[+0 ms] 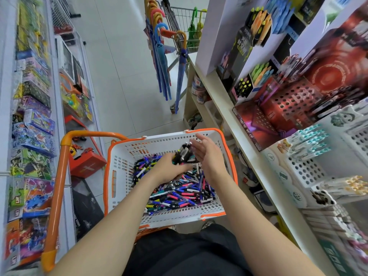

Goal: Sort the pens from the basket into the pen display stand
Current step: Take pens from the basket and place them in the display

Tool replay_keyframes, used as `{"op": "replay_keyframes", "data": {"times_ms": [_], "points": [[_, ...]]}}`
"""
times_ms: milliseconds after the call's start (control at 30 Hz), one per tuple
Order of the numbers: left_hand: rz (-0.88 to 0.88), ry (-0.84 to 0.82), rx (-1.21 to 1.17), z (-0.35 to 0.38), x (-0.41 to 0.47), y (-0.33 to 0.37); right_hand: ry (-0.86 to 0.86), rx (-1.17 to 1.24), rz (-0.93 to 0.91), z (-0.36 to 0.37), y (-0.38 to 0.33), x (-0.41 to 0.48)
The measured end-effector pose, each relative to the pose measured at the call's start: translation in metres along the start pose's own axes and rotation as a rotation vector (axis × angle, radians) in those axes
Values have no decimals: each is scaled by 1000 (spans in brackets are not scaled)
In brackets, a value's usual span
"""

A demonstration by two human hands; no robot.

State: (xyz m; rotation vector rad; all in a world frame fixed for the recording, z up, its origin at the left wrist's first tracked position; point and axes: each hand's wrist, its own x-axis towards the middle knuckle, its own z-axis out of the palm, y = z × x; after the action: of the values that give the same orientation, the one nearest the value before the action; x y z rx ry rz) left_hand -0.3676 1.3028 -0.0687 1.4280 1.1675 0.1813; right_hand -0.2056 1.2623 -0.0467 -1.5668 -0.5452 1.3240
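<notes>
White tile floor [119, 76] between stocked shelves [221, 96]

A pale tiled floor [123, 76] ran between stocked shelves [57, 120] and a cream shelf unit [219, 92]; umbrellas [162, 66] hung on a wire cart [184, 16].

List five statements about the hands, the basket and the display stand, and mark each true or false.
1. The left hand grips a bunch of black pens above the basket. True.
2. The right hand is curled into a fist. False: its fingers are straight, held open beside the bunch.
3. The basket is white with an orange rim. True.
4. The basket holds only two or three pens. False: a mixed pile of pens covers its bottom.
5. The red pen display stand is on the person's left. False: it is on the person's right.
</notes>
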Motion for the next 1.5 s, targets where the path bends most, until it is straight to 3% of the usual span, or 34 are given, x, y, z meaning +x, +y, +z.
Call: {"op": "replay_keyframes", "data": {"times_ms": [67,167,333,500,667,1033,1200,1367,1500], "points": [[46,75,-96,-1,0,9,136,-27,159,1,7,1],[98,154,-247,2,4,20,70,-46,391,5,23,-19],[169,194,-490,20,5,39,91,421,588,21,31,-34],[165,178,-478,36,8,43,162,662,465,10,12,-32],[186,134,-468,60,2,63,178,679,338,-15,9,-45],[187,-2,-643,180,-5,126,121,130,141,-157,2,-105],[91,-119,-781,251,-9,151,182,-44,9,-229,2,-133],[57,-143,-846,305,-15,175,276,-415,-178,-307,-2,-161],[31,-251,-812,346,-28,192,425,-387,-302,-347,-3,-181]]}}
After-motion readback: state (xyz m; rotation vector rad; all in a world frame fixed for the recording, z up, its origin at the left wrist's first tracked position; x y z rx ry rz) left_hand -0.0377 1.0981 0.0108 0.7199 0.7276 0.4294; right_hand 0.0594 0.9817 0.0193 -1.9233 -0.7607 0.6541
